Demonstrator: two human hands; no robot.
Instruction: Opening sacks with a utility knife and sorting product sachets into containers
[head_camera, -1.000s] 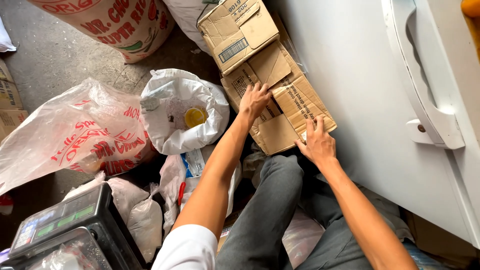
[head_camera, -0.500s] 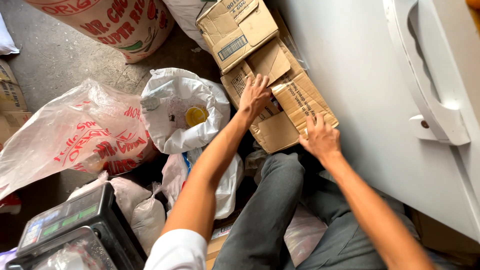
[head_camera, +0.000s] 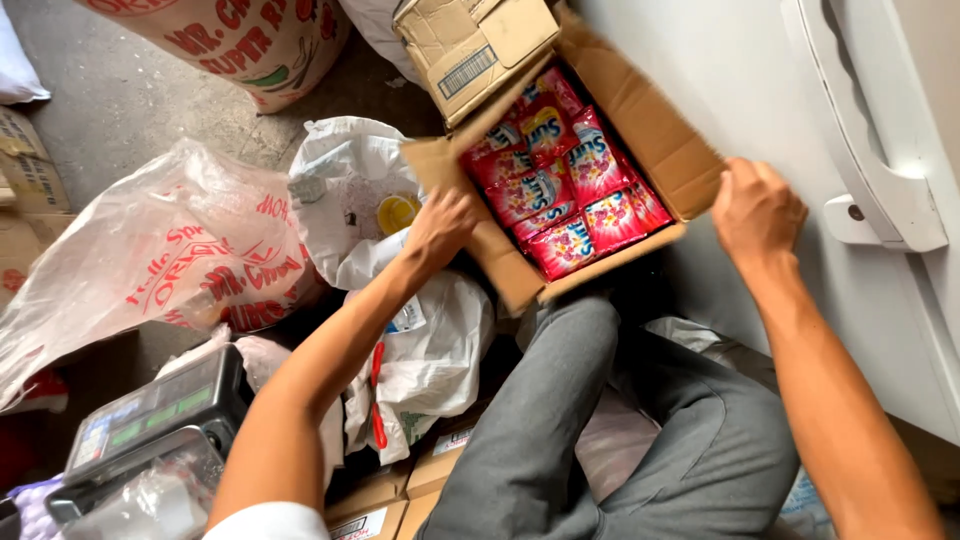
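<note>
Both flaps now spread open: left hand (head_camera: 440, 228) and right hand (head_camera: 756, 208) grip cardboard box (head_camera: 500, 265) flaps, fingers closed, pink sachets (head_camera: 565, 175) inside the box.

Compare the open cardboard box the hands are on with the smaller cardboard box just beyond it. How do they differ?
The open box has flaps spread by the left hand and right hand, showing pink sachets; the smaller box stays closed. The open box is larger. Both are brown cardboard.

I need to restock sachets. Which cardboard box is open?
The box between both hands, flaps spread, showing pink sachets; the smaller box above it is closed.
</note>
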